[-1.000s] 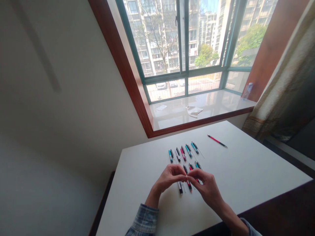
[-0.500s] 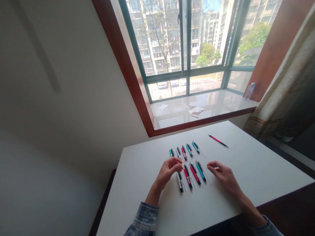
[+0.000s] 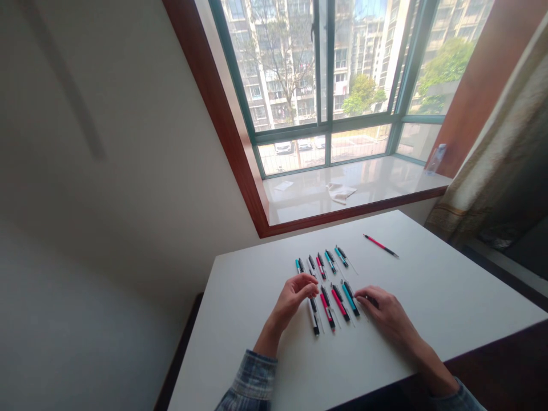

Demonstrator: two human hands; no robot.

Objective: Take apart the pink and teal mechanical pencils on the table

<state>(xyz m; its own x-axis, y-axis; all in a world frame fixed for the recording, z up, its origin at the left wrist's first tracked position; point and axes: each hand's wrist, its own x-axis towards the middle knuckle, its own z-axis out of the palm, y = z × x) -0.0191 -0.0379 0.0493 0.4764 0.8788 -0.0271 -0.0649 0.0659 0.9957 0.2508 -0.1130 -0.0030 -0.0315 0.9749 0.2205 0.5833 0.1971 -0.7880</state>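
Observation:
Two rows of disassembled pens lie on the white table (image 3: 252, 279), each with barrel parts and a thin refill alongside. My right hand (image 3: 385, 311) has its thumb and index finger pinched at the upper end of a thin pale refill (image 3: 365, 312). That refill lies just right of a teal pen barrel (image 3: 351, 299). My left hand (image 3: 295, 297) hovers over the left side of the rows, fingers curled and thumb slightly apart, holding nothing visible. It partly covers a white pen barrel (image 3: 314, 319). Right of it are a pink barrel (image 3: 327, 313) and another pink barrel (image 3: 341, 303).
A whole pink-and-black pen (image 3: 381, 245) lies alone at the far right of the table. Behind the table, the windowsill (image 3: 303, 208) holds a crumpled white cloth (image 3: 340, 192), a paper piece (image 3: 283, 186) and a clear bottle (image 3: 435, 160). A curtain (image 3: 479, 154) hangs at right.
My right hand has moved slightly left and down, its fingertips reaching the refill beside the teal barrel. My left hand has stayed in nearly the same place.

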